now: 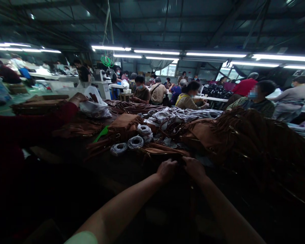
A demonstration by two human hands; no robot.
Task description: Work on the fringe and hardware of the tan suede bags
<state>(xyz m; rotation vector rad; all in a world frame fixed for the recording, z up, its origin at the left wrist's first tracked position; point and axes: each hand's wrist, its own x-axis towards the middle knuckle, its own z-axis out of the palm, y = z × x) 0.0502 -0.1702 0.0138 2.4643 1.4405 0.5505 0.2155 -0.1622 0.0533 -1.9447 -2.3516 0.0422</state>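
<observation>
no text, label, brand, number or sign can be read anywhere here. the brown fringed bag (165,151) at the left hand (167,170) and right hand (194,168) shows no legible mark. the white plastic bag (95,106) and the wrapped coils (136,141) are too dim and small to make out any print.

Three grey coils (135,142) lie close together on the table (112,166), just beside a brown fringed bag (123,126) and a green strip (101,134). Behind them spreads a grey heap (173,115) of wrapped pieces, and a big pile of fringed bags (244,135) fills the right. A white plastic bag (94,106) sits at the left, near a co-worker's red sleeve (27,128). Seated people (157,92) work under tube lights (216,54).
</observation>
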